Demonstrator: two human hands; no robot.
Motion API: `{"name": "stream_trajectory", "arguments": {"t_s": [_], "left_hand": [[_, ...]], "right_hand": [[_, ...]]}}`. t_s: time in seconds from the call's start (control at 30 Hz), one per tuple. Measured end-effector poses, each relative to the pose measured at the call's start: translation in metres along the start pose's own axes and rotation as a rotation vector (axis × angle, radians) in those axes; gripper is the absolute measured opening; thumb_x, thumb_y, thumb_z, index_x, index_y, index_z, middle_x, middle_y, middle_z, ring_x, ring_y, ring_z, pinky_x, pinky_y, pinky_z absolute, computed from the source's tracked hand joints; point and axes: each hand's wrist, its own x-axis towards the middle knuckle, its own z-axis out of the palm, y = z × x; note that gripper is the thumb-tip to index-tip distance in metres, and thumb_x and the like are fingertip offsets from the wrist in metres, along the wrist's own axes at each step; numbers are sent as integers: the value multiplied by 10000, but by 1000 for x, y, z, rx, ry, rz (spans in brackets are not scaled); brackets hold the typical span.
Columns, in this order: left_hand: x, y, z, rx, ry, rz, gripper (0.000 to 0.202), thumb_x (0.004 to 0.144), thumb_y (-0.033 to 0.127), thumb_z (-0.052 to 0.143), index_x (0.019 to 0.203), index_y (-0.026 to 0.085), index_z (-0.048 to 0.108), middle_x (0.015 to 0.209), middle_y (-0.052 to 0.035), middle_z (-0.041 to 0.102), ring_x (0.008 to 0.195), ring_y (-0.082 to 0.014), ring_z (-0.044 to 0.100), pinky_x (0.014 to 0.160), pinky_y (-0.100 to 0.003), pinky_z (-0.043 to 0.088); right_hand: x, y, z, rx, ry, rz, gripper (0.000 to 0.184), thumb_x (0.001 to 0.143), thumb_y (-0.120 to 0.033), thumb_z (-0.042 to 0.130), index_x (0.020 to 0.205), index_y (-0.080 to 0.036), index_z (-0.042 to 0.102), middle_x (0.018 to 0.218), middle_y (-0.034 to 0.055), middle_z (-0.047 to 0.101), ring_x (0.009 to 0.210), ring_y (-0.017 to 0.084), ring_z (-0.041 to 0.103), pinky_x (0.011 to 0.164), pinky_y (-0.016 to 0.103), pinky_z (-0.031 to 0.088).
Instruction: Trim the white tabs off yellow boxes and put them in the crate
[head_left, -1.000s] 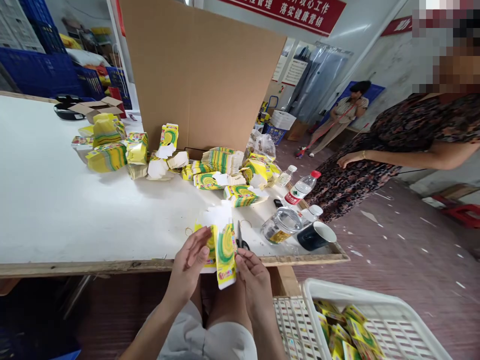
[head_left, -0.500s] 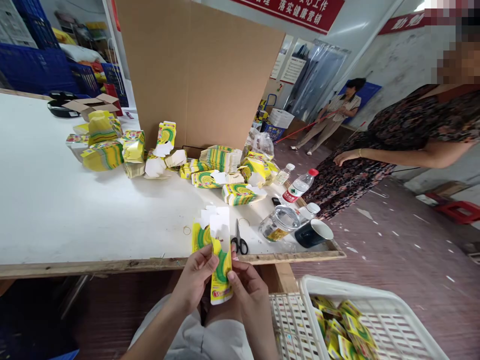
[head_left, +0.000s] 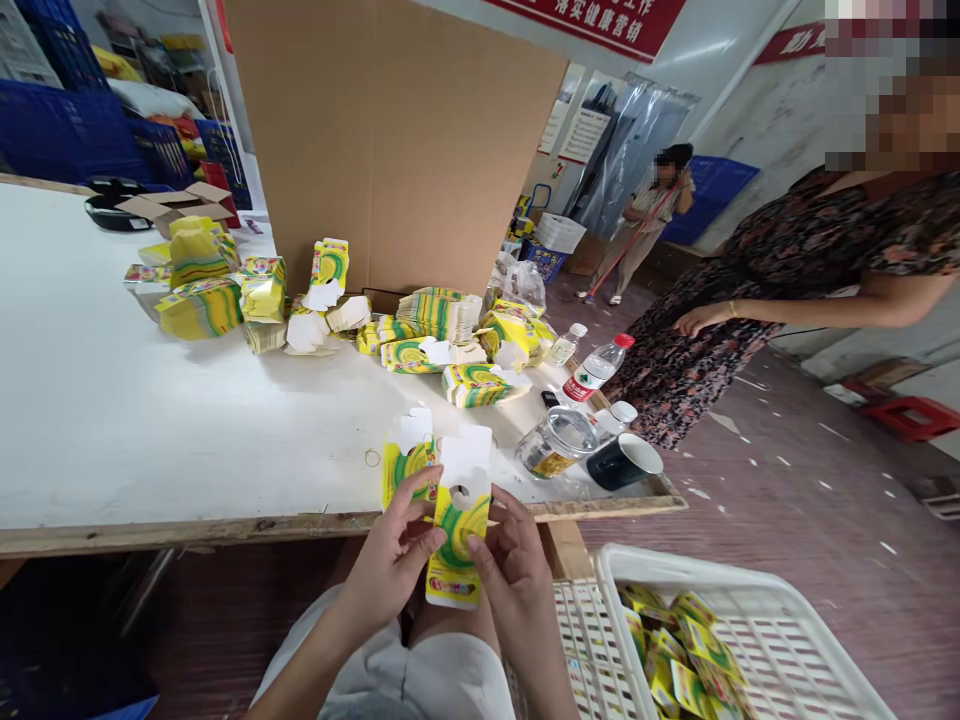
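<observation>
A flat yellow-and-green carton with a white top flap and a cutout is held upright over the table's front edge. My left hand is closed at its left edge, with the thumb and index finger against it. My right hand pinches the right edge, thumb on the printed front. Behind them, another flat carton of the same print lies on the white table. Several bundles of such cartons stand farther back.
To the right are a red-capped bottle, a clear jar and a dark mug. A white basket with folded cartons sits lower right. A cardboard panel rises behind the bundles. A person stands at right.
The held carton has turned so its printed front faces me more broadly, and it has shifted slightly right. The scissors are now hidden behind it. A distant person has changed posture.
</observation>
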Motion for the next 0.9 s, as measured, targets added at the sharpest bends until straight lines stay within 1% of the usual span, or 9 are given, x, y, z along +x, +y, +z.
{"name": "stream_trajectory", "arguments": {"t_s": [0.07,0.17,0.3,0.4,0.5,0.6,0.77,0.87,0.9], "left_hand": [[0,2,-3,-32,-68,-44,478,883,350,674,1306,240,481,1129,-106,722,1000,-257,703,849,-335,530],[-2,2,-4,-89,-98,-104,412,828,319,736,1180,234,539,1046,-75,740,878,-227,717,747,-295,528],[-5,1,-3,-127,-142,-126,410,799,308,767,1137,230,546,986,-56,739,841,-195,699,735,-271,506],[-5,1,-2,-171,-177,-151,592,809,327,764,1303,270,443,1030,-61,730,803,-184,697,733,-282,511],[-4,2,-4,-169,-210,-180,774,816,330,763,1445,310,312,1130,-85,709,794,-179,698,762,-305,519],[-3,2,-7,-117,-196,-179,727,833,323,746,1448,291,357,1169,-103,701,847,-190,695,801,-311,517],[-2,3,-9,-95,-192,-184,792,836,312,739,1499,297,306,1176,-97,705,886,-201,695,811,-310,512],[-2,1,-9,-71,-188,-188,703,826,288,747,1441,272,406,1134,-90,721,910,-207,691,811,-305,507],[-2,0,-9,-75,-178,-185,665,818,282,755,1404,267,442,1127,-87,722,899,-204,691,802,-302,509]], "right_hand": [[3,-5,-7,5,-76,0,456,908,-361,651,1332,-262,518,1103,84,692,838,185,666,741,288,558],[7,-14,-16,6,-191,41,347,927,-381,621,1247,-264,553,976,49,707,861,193,663,761,284,544],[11,-24,-24,-103,-254,40,245,939,-424,584,1088,-235,629,845,22,677,759,180,632,684,257,522],[12,-27,-26,-182,-237,-5,261,941,-444,564,947,-209,678,775,18,654,685,168,603,625,240,499],[13,-25,-24,-179,-195,-26,262,937,-434,575,888,-204,691,798,33,690,739,186,641,657,242,508],[13,-22,-23,-158,-171,-38,239,933,-418,590,909,-209,702,858,48,724,804,204,673,712,256,526],[14,-22,-21,-197,-148,-106,192,940,-364,589,908,-223,715,877,50,708,833,202,657,742,265,514],[12,-19,-19,-116,-109,-98,125,929,-344,615,992,-243,655,865,32,690,809,186,651,722,260,518],[11,-18,-18,-64,-82,-83,161,921,-340,631,1058,-258,609,864,20,688,783,178,651,706,259,525]]}}
